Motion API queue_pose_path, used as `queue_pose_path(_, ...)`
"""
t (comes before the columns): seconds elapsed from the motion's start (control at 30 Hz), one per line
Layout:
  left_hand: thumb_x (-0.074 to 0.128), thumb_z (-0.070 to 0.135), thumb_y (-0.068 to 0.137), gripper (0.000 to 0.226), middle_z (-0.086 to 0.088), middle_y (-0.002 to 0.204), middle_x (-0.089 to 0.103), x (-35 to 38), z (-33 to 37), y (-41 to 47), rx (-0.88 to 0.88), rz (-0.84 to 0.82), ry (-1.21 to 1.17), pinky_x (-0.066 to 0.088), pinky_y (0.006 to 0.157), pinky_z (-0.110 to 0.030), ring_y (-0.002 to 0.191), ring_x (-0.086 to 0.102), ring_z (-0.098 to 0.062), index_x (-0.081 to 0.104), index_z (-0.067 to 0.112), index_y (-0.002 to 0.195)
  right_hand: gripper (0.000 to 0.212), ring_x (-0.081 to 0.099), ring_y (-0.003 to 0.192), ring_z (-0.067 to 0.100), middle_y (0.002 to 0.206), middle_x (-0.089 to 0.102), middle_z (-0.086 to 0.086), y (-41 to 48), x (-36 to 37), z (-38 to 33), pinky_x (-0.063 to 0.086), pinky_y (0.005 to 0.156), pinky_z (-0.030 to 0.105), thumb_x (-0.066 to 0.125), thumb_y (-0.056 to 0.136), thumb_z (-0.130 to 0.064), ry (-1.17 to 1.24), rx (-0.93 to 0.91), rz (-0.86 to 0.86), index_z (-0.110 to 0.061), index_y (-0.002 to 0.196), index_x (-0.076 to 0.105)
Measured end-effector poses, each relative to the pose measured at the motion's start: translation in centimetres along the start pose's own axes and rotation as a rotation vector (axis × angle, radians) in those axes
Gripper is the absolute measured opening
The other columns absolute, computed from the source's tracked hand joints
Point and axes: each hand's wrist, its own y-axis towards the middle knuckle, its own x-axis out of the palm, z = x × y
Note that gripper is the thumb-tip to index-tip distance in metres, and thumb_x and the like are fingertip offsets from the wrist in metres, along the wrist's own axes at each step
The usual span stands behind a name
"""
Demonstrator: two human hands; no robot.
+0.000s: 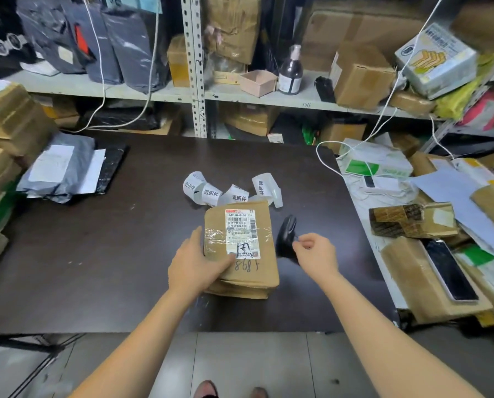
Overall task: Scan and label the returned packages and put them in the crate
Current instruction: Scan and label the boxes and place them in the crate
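Observation:
A brown paper package [268, 225] with a white shipping label lies on the dark table [125, 254], on top of other brown packages. My left hand [194, 262] grips its left side, thumb on the label's lower corner. My right hand [316, 252] hovers just right of the package with loosely curled fingers that hold nothing. A black handheld scanner [286, 232] lies on the table between the package and my right hand. A curled strip of white return labels [211, 191] lies just beyond the package.
Grey mailer bags [64, 170] lie at the table's left, brown boxes [7, 130] beside them. Parcels, papers and a phone [449, 274] crowd the right side. Shelves [194, 90] with boxes, bags and a bottle stand behind. White cables hang down.

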Motion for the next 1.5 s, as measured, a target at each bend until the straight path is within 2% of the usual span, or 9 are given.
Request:
queue_pose_path(0.13,0.074,0.068,0.059,0.09,0.009,0.117,0.05,0.8,1.1,0.7,-0.003,0.004,0.093,0.048,0.081,-0.035,0.113,0.058,-0.019,0.038,0.041,0.137,0.025,0.058,0.107,0.03,0.118,0.06,0.011,1.9,-0.3,1.7,0.048,0.081,0.035,0.062,0.089,-0.009,-0.293,-0.047,-0.043,-0.012,0.114,0.063)
queue_pose_path(0.27,0.072,0.078,0.056,0.092,0.002,0.117,0.047,1.8,2.9,1.4,-0.049,-0.021,0.194,0.051,0.088,-0.041,0.111,0.057,-0.024,0.04,0.042,0.134,0.029,0.05,0.115,0.031,0.119,0.052,0.009,3.6,-0.1,2.7,0.051,0.085,0.04,0.064,0.088,-0.014,-0.512,-0.108,-0.197,-0.015,0.115,0.054)
queue_pose_path(0.33,0.072,0.08,0.052,0.099,0.0,0.117,0.046,2.4,3.6,1.3,-0.097,-0.04,0.241,0.05,0.092,-0.044,0.113,0.055,-0.026,0.037,0.043,0.136,0.042,0.047,0.122,0.028,0.128,0.051,0.007,4.1,0.4,3.5,0.049,0.09,0.038,0.064,0.091,-0.02,-0.591,-0.158,-0.24,-0.016,0.13,0.051)
queue_pose_path(0.67,0.08,0.075,0.051,0.109,0.002,0.122,0.043,4.0,3.7,0.5,-0.132,0.018,0.188,0.051,0.089,-0.043,0.117,0.051,-0.022,0.026,0.048,0.142,0.042,0.052,0.119,0.023,0.124,0.059,0.002,6.4,1.2,3.7,0.046,0.077,0.032,0.066,0.092,-0.023,-0.829,-0.238,-0.239,-0.02,0.128,0.044)
queue_pose_path(0.9,0.073,0.085,0.046,0.108,0.007,0.109,0.041,4.2,4.0,0.5,-0.146,0.049,0.228,0.048,0.077,-0.037,0.113,0.053,-0.02,0.029,0.047,0.138,0.037,0.059,0.082,0.021,0.092,0.056,-0.003,5.8,-0.1,0.3,0.038,0.058,0.027,0.068,0.082,-0.043,-0.513,-0.097,-0.221,-0.02,0.101,0.046)
queue_pose_path(1.03,0.07,0.087,0.045,0.101,0.006,0.101,0.039,5.1,4.6,0.7,-0.139,0.108,0.224,0.041,0.07,-0.034,0.11,0.053,-0.022,0.034,0.045,0.13,0.024,0.065,0.078,0.028,0.094,0.06,0.003,4.8,-1.7,-3.3,0.047,0.056,0.029,0.061,0.083,-0.026,-0.145,-0.067,-0.202,-0.015,0.101,0.051)
queue_pose_path(1.2,0.071,0.086,0.042,0.1,0.004,0.101,0.04,5.5,5.0,1.2,-0.159,0.126,0.207,0.042,0.072,-0.036,0.111,0.052,-0.024,0.034,0.045,0.125,0.03,0.056,0.043,0.02,0.073,0.059,0.01,2.3,-3.7,-8.3,0.053,0.049,0.03,0.06,0.079,-0.022,0.351,0.06,-0.337,-0.001,0.101,0.061)
queue_pose_path(1.4,0.071,0.089,0.039,0.106,0.004,0.101,0.039,5.4,4.7,1.2,-0.169,0.131,0.171,0.041,0.071,-0.036,0.104,0.053,-0.021,0.03,0.045,0.126,0.011,0.049,0.043,0.023,0.055,0.051,0.009,-1.0,-5.5,-11.5,0.05,0.05,0.033,0.058,0.08,-0.014,0.418,0.114,-0.59,-0.003,0.081,0.059)
queue_pose_path(1.5,0.07,0.092,0.037,0.108,0.004,0.101,0.041,5.4,4.7,1.2,-0.168,0.137,0.173,0.041,0.07,-0.036,0.104,0.053,-0.022,0.028,0.046,0.125,0.012,0.05,0.043,0.021,0.058,0.052,0.009,-1.9,-5.8,-12.1,0.051,0.049,0.032,0.058,0.081,-0.013,0.38,0.11,-0.608,-0.003,0.088,0.06)
